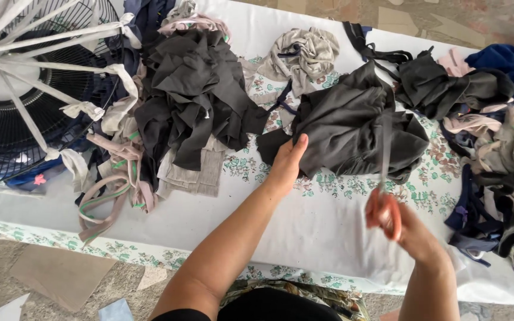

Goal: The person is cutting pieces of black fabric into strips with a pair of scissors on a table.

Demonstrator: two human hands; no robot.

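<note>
At the far left I see a black electric fan (13, 113) with white cloth strips (49, 71) tied across its guard. Just right of it, pink and green-edged strips (111, 190) trail toward the near edge of the table (304, 232), which is covered with a white cloth with a floral border. Next comes a heap of dark grey fabric scraps (194, 89), lying over a folded beige piece (194, 172).

My left hand (287, 160) reaches out near the middle of the table, fingers together and mostly extended, pressing on the near left edge of a dark grey garment (352, 128); I cannot tell whether it pinches the cloth or only rests on it. The garment lies bunched in the middle of the table, on the floral print. Beyond it, at the far side, sits a crumpled light grey piece (304, 53).

My right hand (408, 229) is nearer to me and blurred. It is closed around orange-handled scissors (384, 205), whose blade points away from me, up toward the garment's right half. How far the blades are parted I cannot tell.

Further right lies another dark grey bundle (447, 86), then a blue cloth (513, 65) at the far right, and below it a mixed pile of navy, beige and pink offcuts (501, 178).
</note>
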